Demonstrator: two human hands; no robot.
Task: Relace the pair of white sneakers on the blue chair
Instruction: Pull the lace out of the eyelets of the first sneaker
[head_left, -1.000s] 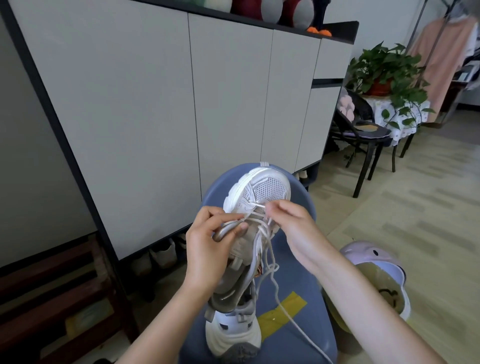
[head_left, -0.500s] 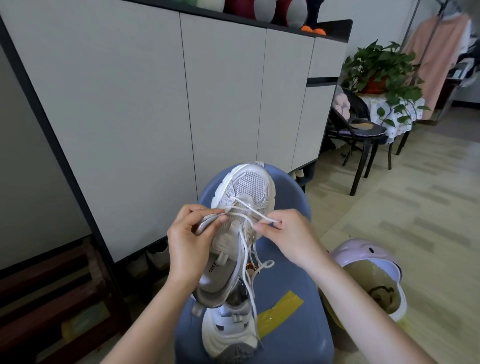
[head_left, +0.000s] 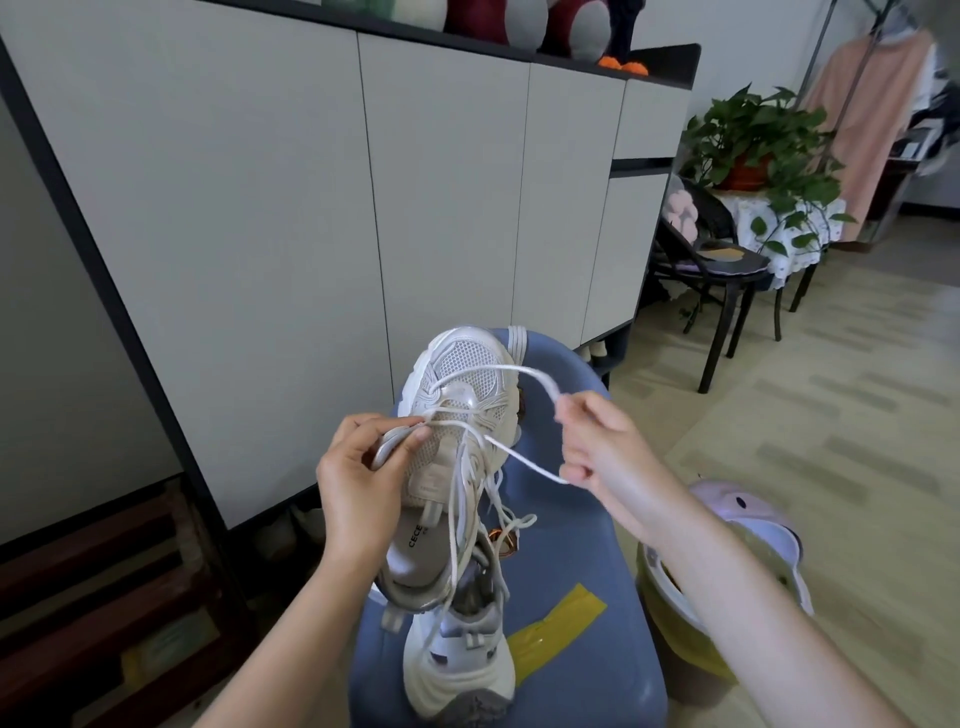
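My left hand (head_left: 363, 470) grips the raised sneaker's (head_left: 462, 415) side over the blue chair (head_left: 587, 561); my right hand (head_left: 597, 441) pinches a taut loop of white lace (head_left: 519, 370).

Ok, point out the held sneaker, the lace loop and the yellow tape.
held sneaker (head_left: 470, 371), head view, mesh toe.
lace loop (head_left: 543, 382), head view, upper bend.
yellow tape (head_left: 556, 631), head view, strip's middle.

Both bare forearms are reaching in from six o'clock. The left hand (head_left: 363, 467) is curling its fingers and thumb in a grip, thumb tip pointing toward three o'clock. The right hand (head_left: 597, 441) is closing its grip at three o'clock of it, knuckles facing the left hand.
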